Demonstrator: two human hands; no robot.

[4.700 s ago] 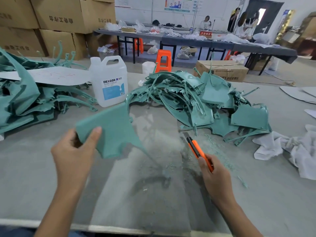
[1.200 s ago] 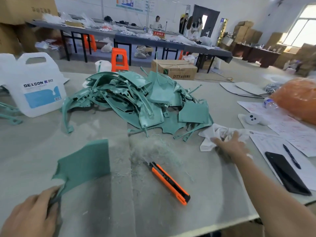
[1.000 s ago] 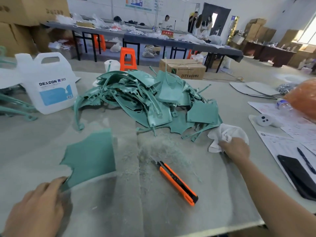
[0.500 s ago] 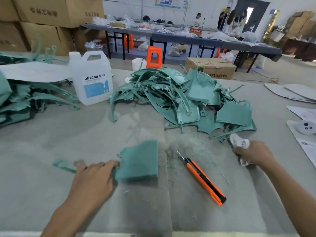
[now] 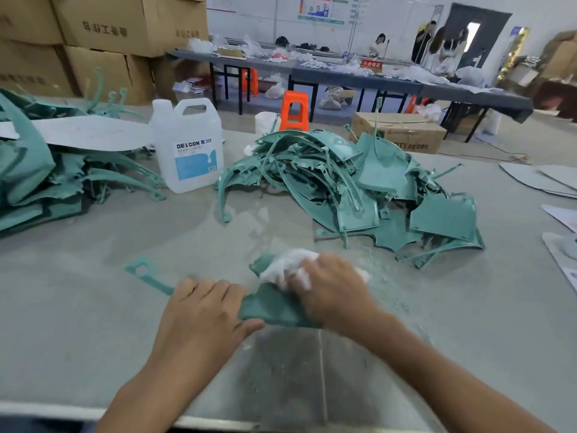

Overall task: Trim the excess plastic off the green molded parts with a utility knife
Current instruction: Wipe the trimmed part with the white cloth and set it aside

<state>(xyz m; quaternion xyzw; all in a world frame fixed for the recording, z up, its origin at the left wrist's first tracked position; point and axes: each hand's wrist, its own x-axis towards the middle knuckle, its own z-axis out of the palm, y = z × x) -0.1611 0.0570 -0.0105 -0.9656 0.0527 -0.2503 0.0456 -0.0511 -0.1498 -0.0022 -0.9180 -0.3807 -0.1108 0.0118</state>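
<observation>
Head view
Change: half a second ago my right hand (image 5: 331, 292) was out to the right by the pile of green parts (image 5: 359, 189), bunching the white cloth (image 5: 290, 260). It has now come in over the green part (image 5: 268, 307) with the cloth. My left hand (image 5: 203, 310) has stayed at the part's left end.
Where the part is: flat on the counter (image 5: 93, 307), close to me, between my two hands, nearer than the pile and the white jug (image 5: 190, 148).
Axis: the long axis runs left to right across me. The looped tail (image 5: 140, 270) points left and a little away, and the broad panel lies to the right.
Left hand: palm down, fingers bent over the far edge, thumb along the near edge, holding the part.
Right hand: knuckles up, fingers curled round the cloth and pressing it onto the panel's right side. It is blurred. The forearm comes in from the lower right.
</observation>
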